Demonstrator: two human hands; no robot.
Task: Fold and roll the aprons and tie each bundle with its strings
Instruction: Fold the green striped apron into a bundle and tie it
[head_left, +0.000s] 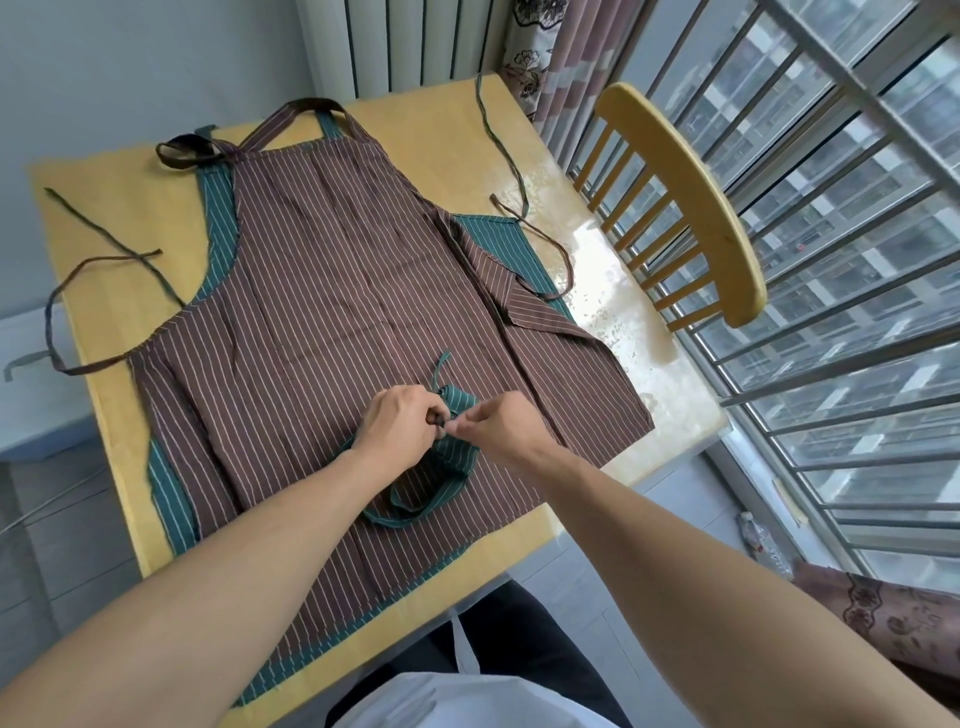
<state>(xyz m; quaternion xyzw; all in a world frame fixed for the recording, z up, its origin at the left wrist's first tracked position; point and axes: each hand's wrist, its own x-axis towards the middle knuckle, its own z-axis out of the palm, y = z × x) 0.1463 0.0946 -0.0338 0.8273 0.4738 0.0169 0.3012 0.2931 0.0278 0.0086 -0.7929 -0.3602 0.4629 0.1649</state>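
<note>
A rolled green striped apron bundle (457, 410) lies on top of a brown striped apron (322, 291) spread flat on the yellow table (135, 218). My left hand (400, 426) and my right hand (498, 423) meet over the bundle. Each pinches part of the bundle's green string (439, 371), one end of which sticks up behind the hands. A green neck loop (410, 506) trails from the bundle toward me. Another green striped apron (223, 218) lies under the brown one, showing at its edges.
Long apron strings (104, 244) sprawl over the table's left side, and more strings (511, 171) on the right. A wooden chair (691, 208) stands at the table's right, beside a barred window (831, 260). A radiator (405, 41) is behind the table.
</note>
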